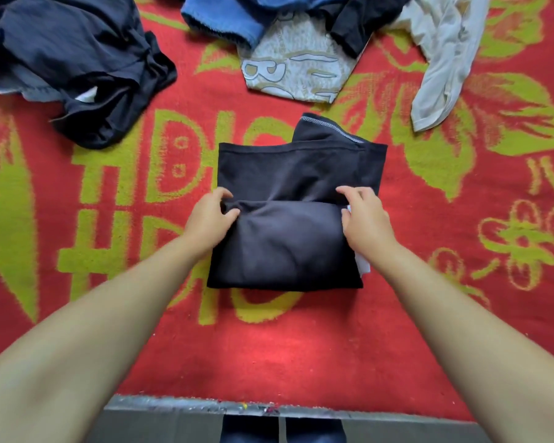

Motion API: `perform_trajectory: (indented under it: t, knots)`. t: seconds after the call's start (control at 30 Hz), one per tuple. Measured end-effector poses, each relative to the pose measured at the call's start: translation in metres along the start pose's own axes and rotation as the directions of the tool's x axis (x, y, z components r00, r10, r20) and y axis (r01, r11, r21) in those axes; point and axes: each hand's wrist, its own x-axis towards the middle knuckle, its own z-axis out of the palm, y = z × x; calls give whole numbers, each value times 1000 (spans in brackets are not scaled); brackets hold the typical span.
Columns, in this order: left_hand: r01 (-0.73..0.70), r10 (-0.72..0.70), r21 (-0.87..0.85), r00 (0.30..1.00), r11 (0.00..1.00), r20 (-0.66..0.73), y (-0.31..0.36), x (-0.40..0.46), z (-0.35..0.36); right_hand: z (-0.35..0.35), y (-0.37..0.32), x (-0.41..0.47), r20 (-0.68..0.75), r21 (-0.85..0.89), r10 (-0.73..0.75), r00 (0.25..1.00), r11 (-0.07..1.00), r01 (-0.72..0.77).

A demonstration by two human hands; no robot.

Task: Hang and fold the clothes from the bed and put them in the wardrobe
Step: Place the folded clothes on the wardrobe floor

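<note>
A black garment (288, 244) lies folded into a rectangle in the middle of the bed's red and green blanket (269, 346). Its near half is doubled over the far half, and a grey-stitched hem pokes out at the far edge. My left hand (210, 217) pinches the left end of the folded-over edge. At the right end of that edge my right hand (363, 215) grips the cloth with curled fingers. A bit of white shows under the garment's right side.
Unfolded clothes lie along the far side: a dark navy heap (77, 65) at the left, a blue piece (224, 20), a grey printed shirt (295, 68), a black piece (355, 24) and a white garment (442, 59). The bed's near edge (205, 406) runs across the bottom.
</note>
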Motion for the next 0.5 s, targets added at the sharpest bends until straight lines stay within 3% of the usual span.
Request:
perform_trajectory:
  t: [0.07,0.1,0.13,0.2,0.27,0.3,0.4,0.5]
  knots:
    - [-112,164,210,955,971,-249,2,-18,17,12,-9,-19,-210,-152,-94,973,986,63]
    - [-216,301,293,910,931,-285,6,-30,27,19,-15,-32,-235,-235,-217,948,959,161]
    - [-329,432,359,863,873,-261,8,-45,38,29,-19,-48,-202,-328,-345,917,906,269]
    - [-527,612,463,789,713,-44,5,-75,62,51,-15,-79,6,-459,-455,891,790,406]
    - [-594,578,530,786,605,222,-15,-95,81,66,1,-93,198,-530,-341,919,751,393]
    - [-582,498,541,809,607,312,-21,-99,84,69,8,-93,248,-551,-274,929,749,368]
    - [-491,381,552,871,674,310,-25,-89,80,67,11,-80,268,-563,-238,933,748,352]
    - [-498,282,557,858,665,430,-10,-77,63,66,2,-72,221,-578,-225,949,753,314]
